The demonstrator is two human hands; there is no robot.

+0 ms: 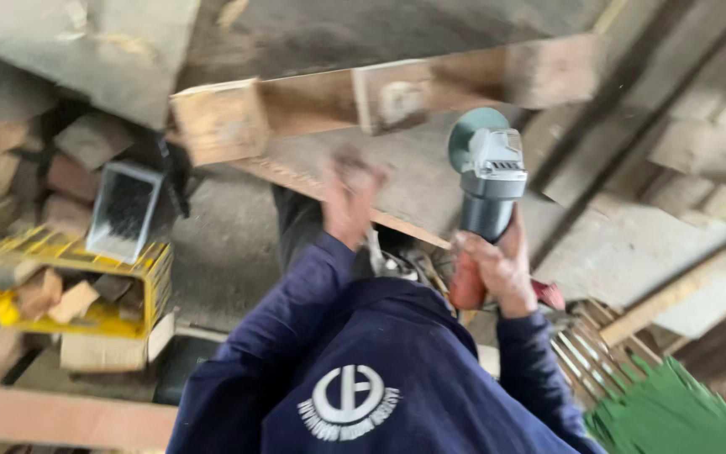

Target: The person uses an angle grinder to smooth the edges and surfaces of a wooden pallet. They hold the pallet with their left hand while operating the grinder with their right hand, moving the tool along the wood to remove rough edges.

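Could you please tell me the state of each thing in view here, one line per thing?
Grey angle grinder with teal disc guard: held upright, disc end up, above the board.
Right hand: gripped around the grinder's body.
Left hand: resting on the board, blurred.
Worn wooden board: lying flat under both hands.
Yellow plastic crate: open, holding wood offcuts.

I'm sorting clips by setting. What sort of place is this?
Most likely a rough woodworking shop or yard. The right hand holds an angle grinder over a worn board, wooden pallets lie around, and a yellow crate is full of wood offcuts.
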